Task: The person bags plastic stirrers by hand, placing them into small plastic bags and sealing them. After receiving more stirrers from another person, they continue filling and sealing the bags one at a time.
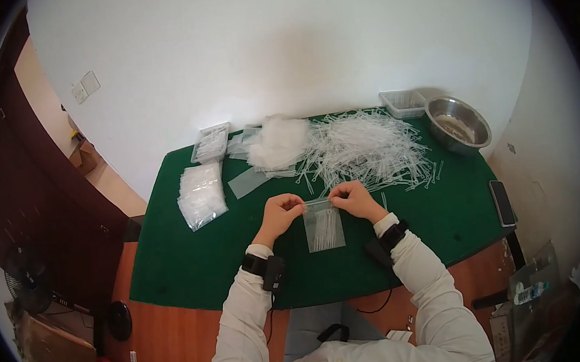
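Note:
Between my hands a small clear zip bag (pixel 324 229) hangs over the green tabletop, with a bundle of thin clear plastic sticks inside it. Its top left corner is pinched by my left hand (pixel 283 213), and my right hand (pixel 357 202) pinches the top right corner. Just beyond lies a big loose heap of clear plastic sticks (pixel 368 145), some with small looped ends. A pile of flat translucent bags (pixel 277 141) is left of the heap. Further left, filled bags (pixel 201 194) lie stacked in an overlapping row.
A white tray (pixel 211 143) with sticks stands at the back left, a clear plastic tray (pixel 403 104) at the back right beside a steel bowl (pixel 459 123). A phone (pixel 502 203) lies by the right edge of the green table (pixel 195 268). A white wall rises behind.

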`<action>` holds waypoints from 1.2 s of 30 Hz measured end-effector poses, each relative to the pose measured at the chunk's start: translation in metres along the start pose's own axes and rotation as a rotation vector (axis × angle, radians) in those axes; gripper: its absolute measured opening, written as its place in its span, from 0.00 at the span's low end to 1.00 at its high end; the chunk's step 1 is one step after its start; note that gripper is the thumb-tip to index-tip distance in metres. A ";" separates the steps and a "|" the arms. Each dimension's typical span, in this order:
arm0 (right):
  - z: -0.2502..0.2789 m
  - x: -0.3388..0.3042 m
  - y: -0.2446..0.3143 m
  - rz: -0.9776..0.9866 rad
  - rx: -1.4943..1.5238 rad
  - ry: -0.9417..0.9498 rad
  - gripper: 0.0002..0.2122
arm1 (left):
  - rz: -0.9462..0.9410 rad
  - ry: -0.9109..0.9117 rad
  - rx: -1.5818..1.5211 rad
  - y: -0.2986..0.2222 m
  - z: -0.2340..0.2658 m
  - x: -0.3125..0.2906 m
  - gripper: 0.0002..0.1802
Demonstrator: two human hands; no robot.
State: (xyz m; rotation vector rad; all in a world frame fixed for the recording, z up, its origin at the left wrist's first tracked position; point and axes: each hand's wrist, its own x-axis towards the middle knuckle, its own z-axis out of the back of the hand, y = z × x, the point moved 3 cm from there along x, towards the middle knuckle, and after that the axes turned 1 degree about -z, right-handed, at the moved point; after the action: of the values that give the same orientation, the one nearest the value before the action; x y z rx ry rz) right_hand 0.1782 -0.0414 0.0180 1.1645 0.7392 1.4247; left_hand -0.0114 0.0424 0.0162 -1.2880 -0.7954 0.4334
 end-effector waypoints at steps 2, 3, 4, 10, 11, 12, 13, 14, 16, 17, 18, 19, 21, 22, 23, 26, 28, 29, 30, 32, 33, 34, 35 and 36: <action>0.003 0.000 -0.002 -0.011 0.015 0.000 0.05 | 0.008 -0.001 0.000 0.000 0.001 0.000 0.02; 0.003 0.000 -0.003 -0.017 0.022 0.000 0.05 | 0.018 -0.001 0.000 0.000 0.001 0.001 0.02; 0.003 0.001 -0.004 -0.017 0.021 0.000 0.05 | 0.028 -0.001 0.000 0.000 0.001 0.001 0.02; 0.003 0.001 -0.007 -0.039 0.049 0.016 0.04 | 0.057 0.006 -0.023 0.003 0.002 0.002 0.03; 0.004 0.001 -0.006 -0.040 0.039 0.014 0.04 | 0.073 0.009 -0.030 0.004 0.001 0.002 0.03; 0.003 0.001 -0.005 -0.040 0.040 0.014 0.04 | 0.090 0.011 -0.036 0.005 0.001 0.001 0.04; 0.003 0.001 -0.004 -0.040 0.041 0.011 0.04 | 0.090 0.010 -0.036 0.005 0.002 0.001 0.04; 0.002 0.001 -0.003 -0.039 0.042 0.008 0.04 | 0.072 -0.008 -0.035 0.006 0.003 0.001 0.04; -0.001 0.001 -0.002 -0.038 0.044 0.005 0.04 | 0.035 -0.045 -0.032 0.007 0.004 0.001 0.05; -0.003 0.001 -0.002 -0.033 0.045 0.018 0.04 | 0.035 -0.043 -0.033 0.004 0.002 0.001 0.05; -0.006 0.000 -0.002 -0.028 0.046 0.030 0.04 | 0.032 -0.034 0.011 -0.001 -0.002 0.000 0.05; -0.008 0.000 -0.002 -0.023 0.046 0.043 0.03 | 0.029 -0.024 0.054 -0.007 -0.007 -0.001 0.06; -0.014 -0.002 -0.001 -0.014 0.066 0.041 0.03 | 0.025 -0.012 0.097 -0.008 -0.015 -0.001 0.07; -0.017 -0.003 0.002 -0.004 0.085 0.045 0.04 | -0.003 0.009 0.136 -0.008 -0.020 -0.003 0.07; -0.020 -0.004 0.005 0.007 0.104 0.048 0.04 | -0.032 0.030 0.174 -0.007 -0.024 -0.004 0.06; -0.025 -0.005 0.010 0.020 0.113 0.069 0.03 | -0.058 0.069 0.227 -0.006 -0.026 -0.005 0.06; -0.026 -0.006 0.012 0.026 0.117 0.079 0.03 | -0.053 0.106 0.258 -0.003 -0.027 -0.005 0.06; -0.026 -0.006 0.012 0.029 0.119 0.083 0.03 | -0.053 0.106 0.258 -0.002 -0.027 -0.005 0.06; -0.026 -0.007 0.013 0.032 0.121 0.087 0.03 | -0.047 0.104 0.247 -0.001 -0.027 -0.004 0.05; -0.026 -0.007 0.013 0.035 0.122 0.091 0.03 | -0.035 0.102 0.226 0.001 -0.027 -0.004 0.05; -0.026 -0.007 0.013 0.034 0.116 0.092 0.03 | -0.034 0.102 0.226 0.001 -0.027 -0.004 0.05; -0.026 -0.007 0.013 0.034 0.109 0.094 0.03 | -0.029 0.101 0.217 0.002 -0.027 -0.004 0.04; -0.026 -0.007 0.013 0.033 0.103 0.095 0.03 | -0.024 0.099 0.209 0.002 -0.027 -0.005 0.04; -0.026 -0.006 0.013 0.033 0.103 0.095 0.03 | -0.019 0.098 0.201 0.002 -0.027 -0.005 0.04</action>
State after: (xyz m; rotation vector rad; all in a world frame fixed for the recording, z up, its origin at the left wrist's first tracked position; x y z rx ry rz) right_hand 0.1485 -0.0461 0.0200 1.1986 0.8723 1.4925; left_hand 0.0054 0.0215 0.0109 -1.1055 -0.6643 0.4206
